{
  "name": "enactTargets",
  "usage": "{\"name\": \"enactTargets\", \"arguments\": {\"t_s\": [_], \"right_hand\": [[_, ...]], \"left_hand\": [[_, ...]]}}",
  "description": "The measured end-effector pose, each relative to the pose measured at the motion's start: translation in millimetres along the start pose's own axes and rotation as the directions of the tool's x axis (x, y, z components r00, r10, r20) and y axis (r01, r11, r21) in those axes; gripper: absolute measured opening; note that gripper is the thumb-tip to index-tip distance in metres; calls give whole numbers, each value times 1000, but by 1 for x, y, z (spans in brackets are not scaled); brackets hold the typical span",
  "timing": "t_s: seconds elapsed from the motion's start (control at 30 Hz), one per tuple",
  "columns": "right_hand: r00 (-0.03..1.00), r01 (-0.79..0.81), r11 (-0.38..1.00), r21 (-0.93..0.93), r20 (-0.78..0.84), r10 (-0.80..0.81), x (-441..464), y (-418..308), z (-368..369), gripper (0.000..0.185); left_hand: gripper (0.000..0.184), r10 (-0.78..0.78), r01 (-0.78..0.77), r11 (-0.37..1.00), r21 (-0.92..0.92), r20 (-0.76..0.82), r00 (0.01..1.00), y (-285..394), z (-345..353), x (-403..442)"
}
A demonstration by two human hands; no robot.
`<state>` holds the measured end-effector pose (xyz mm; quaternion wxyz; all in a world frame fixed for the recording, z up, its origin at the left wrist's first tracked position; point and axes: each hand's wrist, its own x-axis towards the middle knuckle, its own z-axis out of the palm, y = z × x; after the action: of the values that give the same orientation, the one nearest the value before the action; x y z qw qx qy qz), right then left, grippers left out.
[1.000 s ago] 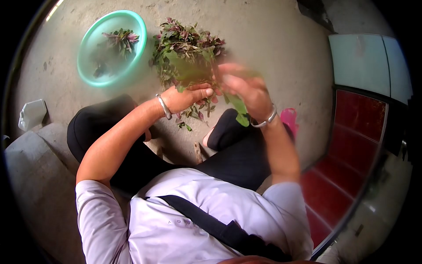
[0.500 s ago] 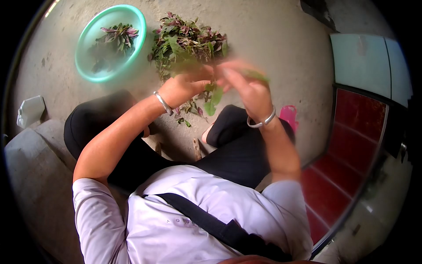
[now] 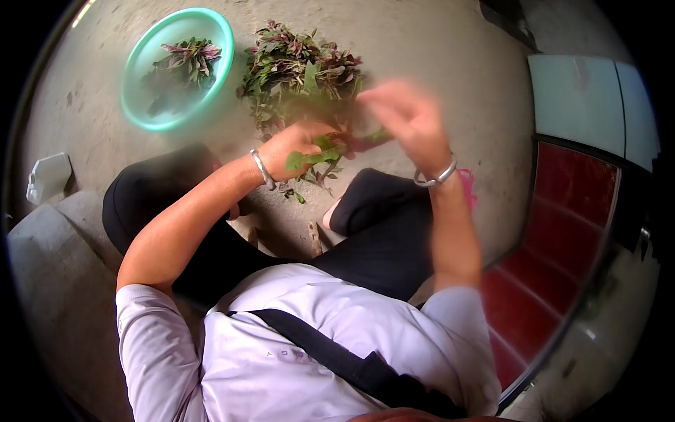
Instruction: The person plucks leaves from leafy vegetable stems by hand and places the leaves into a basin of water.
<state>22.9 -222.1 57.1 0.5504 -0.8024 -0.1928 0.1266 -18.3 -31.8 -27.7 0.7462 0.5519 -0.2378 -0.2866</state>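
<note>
On my head feed, I see the left hand (image 3: 299, 144) closed around a leafy sprig (image 3: 325, 148) just this side of the leaf pile (image 3: 304, 67) on the floor, while the right hand (image 3: 413, 121) hangs beside it, too blurred for me to tell whether it grips anything. I judge the step in hand to be working the sprig between the 2 hands, with the green basin (image 3: 125, 79) left of the pile; the next move calls for a steady left grip and a light right-hand pinch.
</note>
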Motion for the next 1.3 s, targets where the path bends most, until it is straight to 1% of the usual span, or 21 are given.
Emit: {"name": "enactTargets", "arguments": {"t_s": [0.03, 0.1, 0.13, 0.17, 0.2, 0.27, 0.3, 0.4, 0.5, 0.6, 0.7, 0.8, 0.9, 1.0, 1.03, 1.1, 1.13, 1.17, 1.2, 1.27, 1.3], "right_hand": [[999, -12, 1000, -2, 47, 12, -1, 3, 2, 12], [992, -75, 991, 107, 109, 63, -4, 10, 8, 13], [986, -109, 981, 159, 142, 87, -4, 11, 10, 13], [974, -172, 974, 151, 174, 145, -5, 7, 11, 13], [971, -176, 970, 169, 193, 143, -5, 6, 11, 13], [963, -185, 961, 205, 230, 137, -5, 5, 12, 13], [966, -189, 945, 266, 222, 131, -6, 8, 14, 13], [958, -180, 968, 175, 254, 133, -6, 9, 12, 10], [947, -216, 958, 188, 278, 159, -5, 3, 10, 7], [941, -231, 954, 191, 291, 170, -5, 3, 9, 7], [919, -325, 919, 225, 304, 250, -6, 2, 8, 7], [932, -312, 917, 248, 264, 246, -7, 4, 11, 6], [981, -146, 987, 73, 139, 135, -6, 6, 11, 6], [995, 82, 983, -161, -37, -89, -2, 18, 9, 7], [983, 116, 928, -355, -90, -158, 3, 18, 4, 7], [997, 30, 858, -512, -51, -65, 2, 33, -11, 7], [999, -2, 812, -584, -33, -21, 1, 39, -15, 8], [989, -77, 688, -721, 34, 146, -2, 40, -15, 11], [961, -75, 645, -761, 118, 251, -5, 39, -11, 12], [853, -46, 553, -832, 255, 456, -9, 38, -3, 13], [861, -28, 646, -763, 310, 404, -11, 42, 0, 14]], "left_hand": [[26, -63, 62, 997, -35, -25, 998, 2, 3, 0], [22, -189, 181, 978, -108, -69, 979, 11, 10, 0], [22, -153, 150, 988, -41, -57, 987, 9, 9, 0], [22, -117, 118, 993, 26, -42, 992, 7, 8, 0], [22, -81, 83, 992, 93, -25, 996, 6, 8, 0], [23, -169, 173, 974, 148, -39, 985, 7, 8, -1], [23, -212, 217, 960, 175, -47, 976, 10, 8, -1], [24, -379, 385, 913, 136, -66, 923, 25, 9, -2], [25, -327, 332, 931, 150, -54, 943, 21, 7, -1], [24, -237, 238, 968, 82, -24, 971, 21, 6, 0], [24, -174, 176, 984, -43, 44, 984, 17, 7, 2], [24, -335, 339, 899, -277, 63, 940, 12, 8, -1], [16, -304, 307, 938, -162, 46, 952, 20, 6, 2], [17, -402, 402, 916, 8, 8, 916, 37, 4, 3], [17, -243, 244, 970, 8, 103, 965, 20, 0, 3], [19, -250, 250, 968, -30, 4, 968, 18, -7, 4], [20, -254, 252, 967, -47, -52, 966, 29, -7, 5], [23, -292, 312, 940, 136, -149, 945, 45, -7, 9], [24, -381, 333, 919, -211, -256, 888, 42, -11, 7], [24, -360, 168, 860, -483, -339, 869, 43, -17, 6], [23, -352, 117, 846, -520, -378, 856, 47, -17, 6]]}}
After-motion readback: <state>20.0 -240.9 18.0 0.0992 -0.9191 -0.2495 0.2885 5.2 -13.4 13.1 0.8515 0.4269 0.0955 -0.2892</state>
